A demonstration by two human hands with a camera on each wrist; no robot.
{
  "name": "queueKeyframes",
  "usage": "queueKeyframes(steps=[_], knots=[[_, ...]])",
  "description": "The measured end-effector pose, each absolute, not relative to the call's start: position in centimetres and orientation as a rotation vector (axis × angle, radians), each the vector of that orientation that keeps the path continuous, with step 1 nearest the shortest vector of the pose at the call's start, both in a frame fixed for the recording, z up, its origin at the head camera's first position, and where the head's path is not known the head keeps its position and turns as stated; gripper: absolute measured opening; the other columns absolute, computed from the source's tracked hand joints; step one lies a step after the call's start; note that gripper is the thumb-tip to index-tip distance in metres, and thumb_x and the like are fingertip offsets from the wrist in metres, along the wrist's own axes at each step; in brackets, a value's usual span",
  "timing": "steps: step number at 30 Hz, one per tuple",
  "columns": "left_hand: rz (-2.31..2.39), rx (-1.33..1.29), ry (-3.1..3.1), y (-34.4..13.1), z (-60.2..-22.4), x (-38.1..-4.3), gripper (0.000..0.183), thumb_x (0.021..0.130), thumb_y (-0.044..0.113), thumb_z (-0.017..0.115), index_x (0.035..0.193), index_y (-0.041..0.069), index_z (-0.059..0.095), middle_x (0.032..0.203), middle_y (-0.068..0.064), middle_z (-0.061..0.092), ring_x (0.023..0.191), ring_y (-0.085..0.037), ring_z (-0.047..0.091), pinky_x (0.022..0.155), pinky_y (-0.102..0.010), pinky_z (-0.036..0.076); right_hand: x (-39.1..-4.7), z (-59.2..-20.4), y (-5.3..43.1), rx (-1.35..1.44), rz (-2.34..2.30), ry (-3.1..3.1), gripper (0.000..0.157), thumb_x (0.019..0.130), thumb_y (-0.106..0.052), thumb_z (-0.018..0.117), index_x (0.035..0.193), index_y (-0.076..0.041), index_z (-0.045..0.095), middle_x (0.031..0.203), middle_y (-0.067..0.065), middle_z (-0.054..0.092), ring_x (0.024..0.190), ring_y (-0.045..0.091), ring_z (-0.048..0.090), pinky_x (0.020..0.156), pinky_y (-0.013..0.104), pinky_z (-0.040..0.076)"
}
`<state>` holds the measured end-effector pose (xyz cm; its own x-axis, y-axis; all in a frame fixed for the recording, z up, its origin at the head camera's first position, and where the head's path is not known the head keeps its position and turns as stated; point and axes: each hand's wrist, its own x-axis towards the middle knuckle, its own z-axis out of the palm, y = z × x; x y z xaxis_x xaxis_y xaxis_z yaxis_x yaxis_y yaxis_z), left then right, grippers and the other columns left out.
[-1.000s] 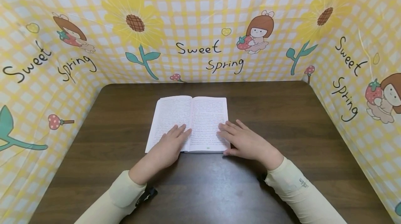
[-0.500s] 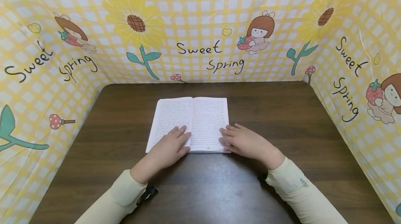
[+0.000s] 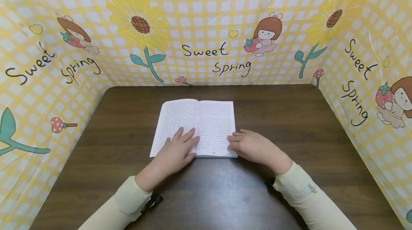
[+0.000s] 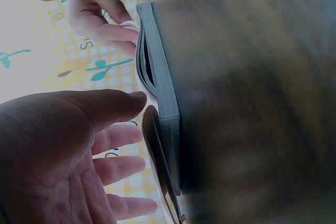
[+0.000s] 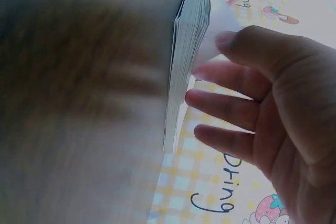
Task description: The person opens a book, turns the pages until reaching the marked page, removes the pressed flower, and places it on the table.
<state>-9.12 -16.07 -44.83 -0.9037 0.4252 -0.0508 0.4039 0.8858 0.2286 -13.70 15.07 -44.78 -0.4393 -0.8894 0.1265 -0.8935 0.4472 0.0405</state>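
Observation:
An open book with printed white pages lies on the table, its spine running away from me. My left hand rests on the lower left page near the centre fold, fingers straight and spread, thumb along the bottom edge. My right hand is at the lower right corner. There, a page is raised off the stack, and my right thumb and fingers pinch its corner. Seen edge-on in the left wrist view, the page block bows upward, and the left thumb touches near the fold.
A dark wooden table carries the book. Yellow checked cloth with printed flowers and figures stands round the back and both sides. A black strap shows under the left sleeve.
My right hand has drawn its fingers together and back toward the page's lower corner, which now lifts slightly. The left fingers have spread and shifted slightly, with the thumb now out beside the bottom edge.

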Motion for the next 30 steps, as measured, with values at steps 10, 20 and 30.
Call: queueKeyframes(steps=[10, 20, 30], knots=[[0.358, 0.644, 2.895, -16.0, -44.7, -9.0, 0.054, 0.098, 0.033, 0.070, 0.149, 0.022, 0.056, 0.158, 0.001, 0.048, 0.153, -0.043, 0.028, 0.105, -0.078, 0.033, -13.7, -44.5, 14.9, 1.509, 0.099, -2.393, 0.016, 0.093, -0.009, 0.072, 0.108, -0.014, 0.074, 0.104, -0.005, 0.077, 0.097, 0.013, 0.072, 0.089, 0.036, 0.058], [0.332, 0.652, 2.894, -15.9, -44.7, -8.9, 0.056, 0.097, 0.038, 0.070, 0.150, 0.024, 0.055, 0.159, 0.003, 0.047, 0.152, -0.042, 0.028, 0.106, -0.076, 0.035, -13.7, -43.7, 15.3, 1.539, 0.089, -2.158, 0.036, 0.090, -0.004, 0.074, 0.125, -0.012, 0.071, 0.124, 0.005, 0.074, 0.115, 0.024, 0.070, 0.100, 0.042, 0.055], [0.377, 0.641, 2.949, -15.7, -44.7, -8.8, 0.055, 0.094, 0.045, 0.072, 0.144, 0.024, 0.062, 0.155, 0.001, 0.052, 0.148, -0.044, 0.036, 0.102, -0.076, 0.038, -13.4, -43.3, 15.2, 1.494, 0.046, -2.058, 0.039, 0.096, 0.001, 0.056, 0.130, -0.012, 0.068, 0.131, 0.009, 0.070, 0.124, 0.029, 0.066, 0.108, 0.047, 0.049]])
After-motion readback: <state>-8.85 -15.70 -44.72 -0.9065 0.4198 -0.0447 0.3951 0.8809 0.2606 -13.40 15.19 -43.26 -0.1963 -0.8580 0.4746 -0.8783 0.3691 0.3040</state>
